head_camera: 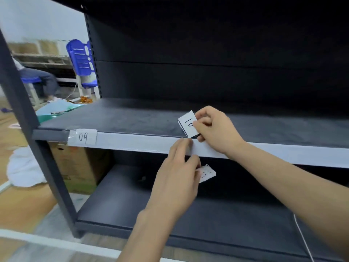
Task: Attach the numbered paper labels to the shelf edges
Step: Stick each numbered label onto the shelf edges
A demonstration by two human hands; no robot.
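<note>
A dark metal shelf unit fills the view, and its middle shelf has a white front edge (pixel 136 143). A paper label marked 09 (pixel 82 137) is taped at the left end of that edge. My right hand (pixel 213 127) pinches a small stack of white paper labels (pixel 188 123) just above the edge; the top one reads 10. My left hand (pixel 177 178) reaches up from below, its fingertips touching the white edge, and it holds another paper label (pixel 205 173) under the shelf.
The lower shelf board (pixel 188 210) lies beneath my arms. A cardboard box (pixel 79 171) and a white bundle (pixel 24 169) sit on the floor to the left. Blue plastic chairs (pixel 83 61) and a seated person (pixel 37 76) are behind the shelf's left post (pixel 22 103).
</note>
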